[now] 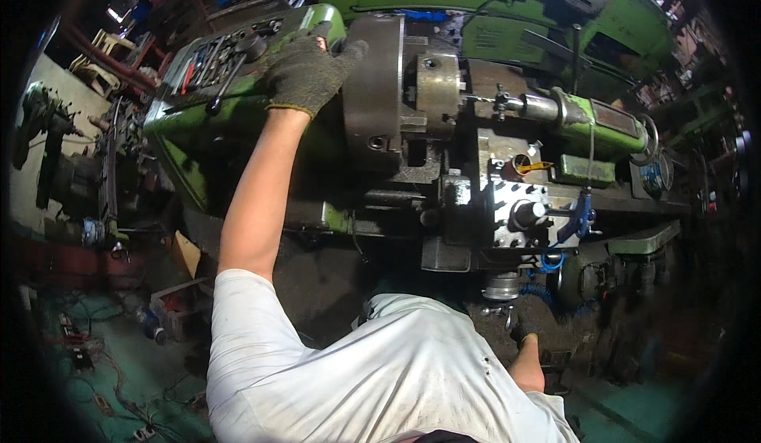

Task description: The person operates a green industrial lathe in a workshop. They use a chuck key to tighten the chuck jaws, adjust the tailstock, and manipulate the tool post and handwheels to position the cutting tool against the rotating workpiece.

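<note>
My left hand [311, 70], in a dark knitted work glove, reaches over the green headstock [190, 157] of a metal lathe. Its fingers are apart, with the thumb stretched toward the large dark chuck [372, 86], and it holds nothing I can see. Whether it touches the chuck is unclear. A lever with a dark knob [214, 105] stands just left of this hand. Low on the right, my right hand [521, 333] is beside the metal crank handle [508, 316] below a round dial [501, 286]. Shadow hides its fingers. A metal workpiece [437, 86] sits at the chuck's front.
Loose tools [208, 69] lie on the headstock top. The tool post [515, 214] has a cup with a yellow-handled brush [535, 167] above it and a blue air gun [585, 214] at its right. The green tailstock [602, 126] stands to the right. Cables [115, 379] cross the floor.
</note>
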The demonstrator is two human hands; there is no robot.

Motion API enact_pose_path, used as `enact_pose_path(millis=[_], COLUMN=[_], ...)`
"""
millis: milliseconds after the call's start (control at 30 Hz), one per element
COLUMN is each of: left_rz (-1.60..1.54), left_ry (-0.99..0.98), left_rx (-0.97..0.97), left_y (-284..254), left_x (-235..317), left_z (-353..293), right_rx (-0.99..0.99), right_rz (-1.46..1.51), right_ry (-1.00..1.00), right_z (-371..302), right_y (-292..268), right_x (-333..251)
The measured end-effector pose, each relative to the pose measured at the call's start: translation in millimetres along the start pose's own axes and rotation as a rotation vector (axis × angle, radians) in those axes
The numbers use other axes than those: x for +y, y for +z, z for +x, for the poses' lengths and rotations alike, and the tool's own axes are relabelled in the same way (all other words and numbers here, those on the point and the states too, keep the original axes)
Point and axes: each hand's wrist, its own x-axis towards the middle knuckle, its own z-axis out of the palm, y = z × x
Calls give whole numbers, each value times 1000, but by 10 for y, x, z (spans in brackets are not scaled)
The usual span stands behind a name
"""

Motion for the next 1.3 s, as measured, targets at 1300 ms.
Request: enact_pose_path(millis=[1300], left_rz=[560], left_ry=[-348], left_rx=[5], left_y=[-343], left_x=[-1447], left_z=[-542], right_rx=[118], right_rz=[-969], right_ry=[-430], right_z=[457], right_y=[-86], right_x=[286])
